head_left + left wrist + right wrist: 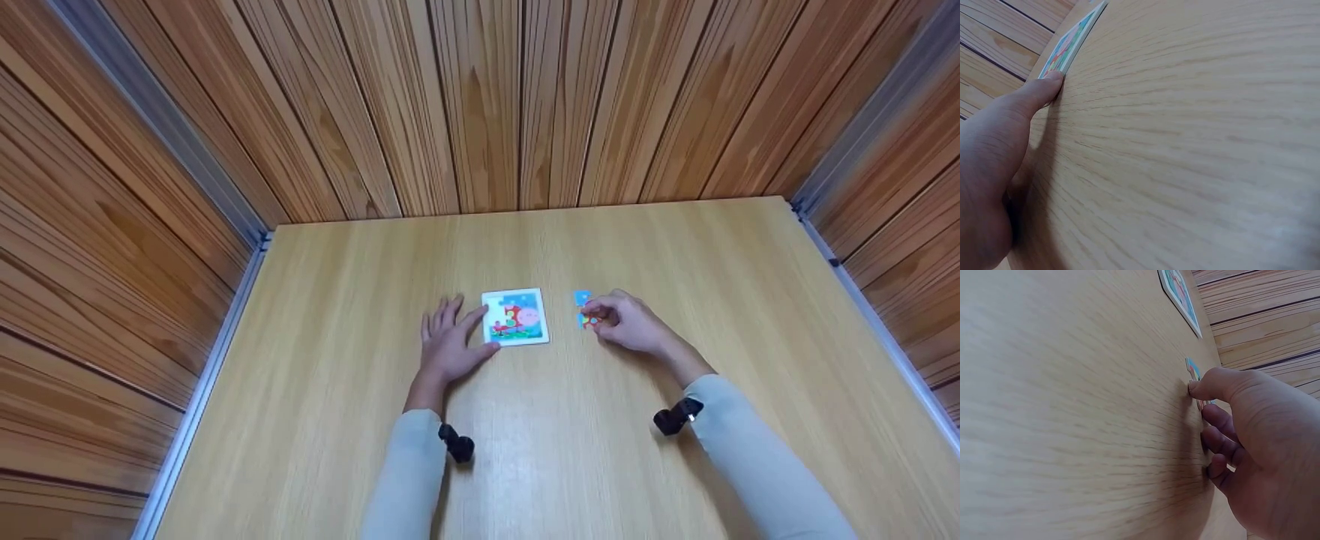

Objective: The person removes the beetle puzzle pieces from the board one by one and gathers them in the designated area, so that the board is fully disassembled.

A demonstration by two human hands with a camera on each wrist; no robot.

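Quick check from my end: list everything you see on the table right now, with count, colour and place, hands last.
puzzle board: one, white-edged square with a blue, red, pink and green picture, middle of the table.
loose puzzle piece: one, blue, lying right of the board, just beyond the right hand's fingers.
held puzzle piece: one, red and blue, at the right hand's fingertips, right of the board.
table: one, light wood, walled by wood panels on three sides.
wrist cameras: two, black, one on each wrist.
left hand: flat on the table, thumb touching the board's left edge.
right hand: fingers curled, pinching the held puzzle piece.
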